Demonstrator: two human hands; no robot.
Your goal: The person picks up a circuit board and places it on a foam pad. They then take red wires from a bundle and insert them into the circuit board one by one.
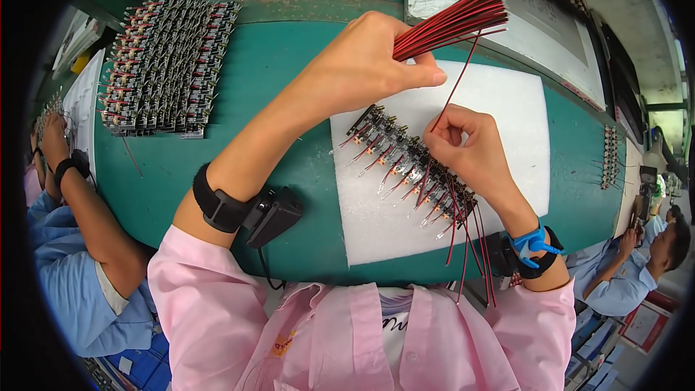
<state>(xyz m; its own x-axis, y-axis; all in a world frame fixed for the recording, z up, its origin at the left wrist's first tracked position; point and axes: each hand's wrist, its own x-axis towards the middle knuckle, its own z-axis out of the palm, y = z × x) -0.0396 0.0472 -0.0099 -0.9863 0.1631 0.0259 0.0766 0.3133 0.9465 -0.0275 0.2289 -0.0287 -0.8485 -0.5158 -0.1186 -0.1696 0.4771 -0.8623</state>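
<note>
My left hand [369, 58] is closed around a thick bundle of red and dark wires [456, 25], whose ends fan out to the upper right. Just below it, my right hand [467, 145] pinches a single red wire [458, 87] that runs up toward the bundle's tips. Under my right hand, a row of small circuit boards [405, 166] with clear bulb-like parts lies slantwise on a white foam sheet [507, 94]. Several loose dark red wires [474, 246] hang from the row's near right end, over the table's front edge. My fingers partly hide the row's right side.
A large block of stacked circuit boards [170, 65] stands on the green table [289, 43] at the far left. A white panel [499, 11] lies behind the foam. Another board strip [609, 158] is at right. Co-workers in blue sit on the left [87, 261] and right [615, 275].
</note>
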